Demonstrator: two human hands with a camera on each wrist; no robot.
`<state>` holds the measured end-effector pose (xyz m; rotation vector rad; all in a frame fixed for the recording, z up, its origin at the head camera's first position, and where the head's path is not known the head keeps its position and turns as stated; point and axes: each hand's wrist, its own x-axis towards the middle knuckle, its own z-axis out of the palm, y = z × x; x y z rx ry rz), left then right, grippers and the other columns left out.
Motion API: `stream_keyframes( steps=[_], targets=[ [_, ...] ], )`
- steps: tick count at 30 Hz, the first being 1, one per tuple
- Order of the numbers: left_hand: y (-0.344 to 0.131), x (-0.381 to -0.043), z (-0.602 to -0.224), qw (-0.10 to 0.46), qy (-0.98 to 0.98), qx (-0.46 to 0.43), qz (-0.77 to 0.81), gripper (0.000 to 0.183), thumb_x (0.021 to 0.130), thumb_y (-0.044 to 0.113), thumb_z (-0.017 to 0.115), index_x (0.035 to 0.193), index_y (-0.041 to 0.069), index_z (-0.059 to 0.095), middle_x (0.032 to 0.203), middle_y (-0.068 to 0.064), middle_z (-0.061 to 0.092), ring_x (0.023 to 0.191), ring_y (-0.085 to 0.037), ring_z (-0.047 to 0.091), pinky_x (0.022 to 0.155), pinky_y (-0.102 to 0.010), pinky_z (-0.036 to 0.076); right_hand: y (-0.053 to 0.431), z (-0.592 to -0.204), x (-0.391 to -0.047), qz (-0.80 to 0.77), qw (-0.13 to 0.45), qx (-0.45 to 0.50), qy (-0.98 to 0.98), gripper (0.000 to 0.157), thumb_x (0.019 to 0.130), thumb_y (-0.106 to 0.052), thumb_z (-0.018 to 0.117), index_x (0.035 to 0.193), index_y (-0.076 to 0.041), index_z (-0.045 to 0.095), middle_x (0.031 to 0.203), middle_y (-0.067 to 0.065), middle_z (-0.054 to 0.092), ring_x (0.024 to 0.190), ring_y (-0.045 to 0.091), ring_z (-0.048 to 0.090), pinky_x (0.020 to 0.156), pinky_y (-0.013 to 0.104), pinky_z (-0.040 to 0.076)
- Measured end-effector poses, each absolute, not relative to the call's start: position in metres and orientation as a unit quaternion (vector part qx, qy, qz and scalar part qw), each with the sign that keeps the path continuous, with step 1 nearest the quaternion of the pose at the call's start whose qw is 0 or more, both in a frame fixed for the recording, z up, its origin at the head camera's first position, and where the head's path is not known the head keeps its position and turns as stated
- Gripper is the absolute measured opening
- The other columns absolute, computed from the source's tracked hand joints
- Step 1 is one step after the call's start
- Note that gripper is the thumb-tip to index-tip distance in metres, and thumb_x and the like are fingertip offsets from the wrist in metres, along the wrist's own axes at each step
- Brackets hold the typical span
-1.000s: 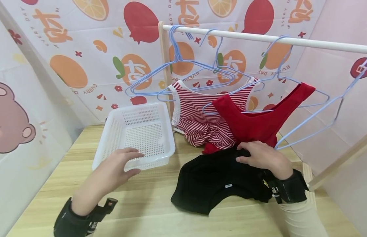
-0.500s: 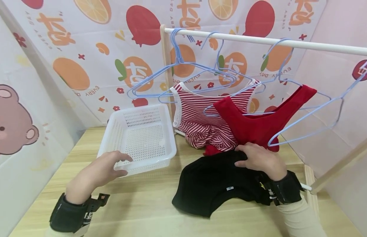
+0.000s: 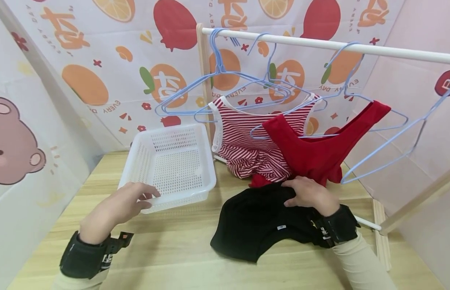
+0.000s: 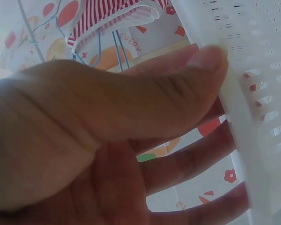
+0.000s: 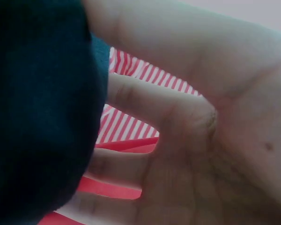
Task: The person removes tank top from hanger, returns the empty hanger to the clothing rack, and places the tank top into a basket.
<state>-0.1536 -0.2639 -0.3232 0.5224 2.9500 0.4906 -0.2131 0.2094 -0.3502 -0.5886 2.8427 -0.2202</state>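
Note:
The left hand is at the near left corner of a white plastic basket. In the left wrist view its thumb lies against the outer side of the basket wall, while the fingertips are hidden behind the rim, so it grips the edge. Toward the right, the other hand rests on a black garment lying on the table, its thumb and index finger apart. The right wrist view shows dark cloth covering the ends of its spread fingers.
A white rail carries several blue hangers. From it hang a red-and-white striped top and a red top, both just behind the black garment. One bare hanger juts out at right, near the rack's foot.
The left hand has moved left and onto the basket's near edge, which has shifted little. The right hand has slid slightly left over the black garment, which lies as before.

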Motion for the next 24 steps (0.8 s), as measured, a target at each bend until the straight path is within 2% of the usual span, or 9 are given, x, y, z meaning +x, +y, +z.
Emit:
stream_keyframes(
  steps=[7,16,24],
  targets=[
    [-0.263,-0.154,-0.321,0.064,0.974,0.150,0.156,0.023,0.083,-0.007,0.077,0.104,0.004,0.075,0.089,-0.008,0.070,0.080,-0.023,0.061,0.068,-0.036,0.053,0.204,-0.356,-0.215,-0.070,0.136,-0.182,0.971,0.071,0.078,-0.030,0.090,0.139,-0.008,0.061,0.126,0.024,0.058,0.115,0.039,0.056,0.103,0.059,0.049],
    [-0.262,-0.155,-0.320,0.074,0.976,0.141,0.151,0.024,0.084,-0.007,0.077,0.106,0.004,0.075,0.090,-0.009,0.069,0.081,-0.023,0.060,0.068,-0.035,0.053,0.193,-0.369,-0.214,-0.032,0.152,-0.160,0.975,0.081,0.070,-0.024,0.095,0.143,-0.017,0.060,0.126,0.028,0.052,0.111,0.041,0.054,0.098,0.065,0.050],
    [-0.261,-0.155,-0.320,0.073,0.975,0.142,0.154,0.025,0.083,-0.007,0.077,0.105,0.004,0.076,0.089,-0.009,0.070,0.080,-0.023,0.061,0.068,-0.035,0.053,0.186,-0.377,-0.215,0.002,0.143,-0.147,0.979,0.064,0.069,-0.013,0.095,0.129,-0.012,0.071,0.117,0.024,0.058,0.105,0.042,0.056,0.090,0.067,0.053]
  ],
)
